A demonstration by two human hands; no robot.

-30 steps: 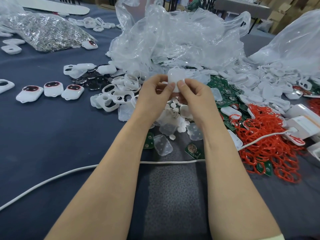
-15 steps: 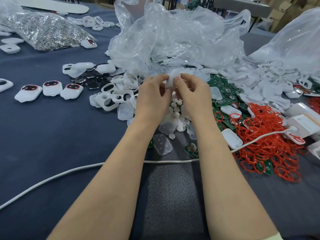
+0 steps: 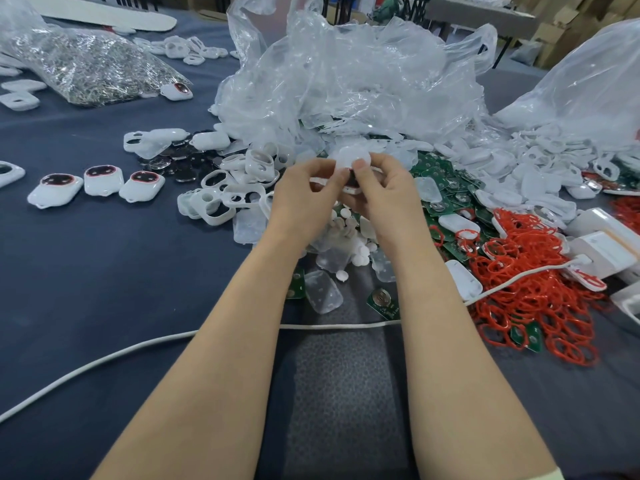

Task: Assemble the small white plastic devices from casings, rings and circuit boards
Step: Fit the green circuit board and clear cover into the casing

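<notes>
Casing (image 3: 349, 157), small and white, is pinched between both hands: the left hand (image 3: 304, 199) and right hand (image 3: 388, 192) each curl thumb and fingers onto it, thumbs nearly meeting. Just below the grip lie white discs (image 3: 363, 251). Right of it are green boards (image 3: 446, 188), then red rings (image 3: 530, 271). Left of it sit open frames (image 3: 221, 199), and farther left three closed devices (image 3: 104, 181). Beyond it is a crumpled bag (image 3: 346, 81).

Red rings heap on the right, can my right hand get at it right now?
Probably yes, but not freely: the right hand pinches a small white casing together with the left hand. The red rings lie uncovered just beside the right forearm, only a white cable crossing them.
</notes>
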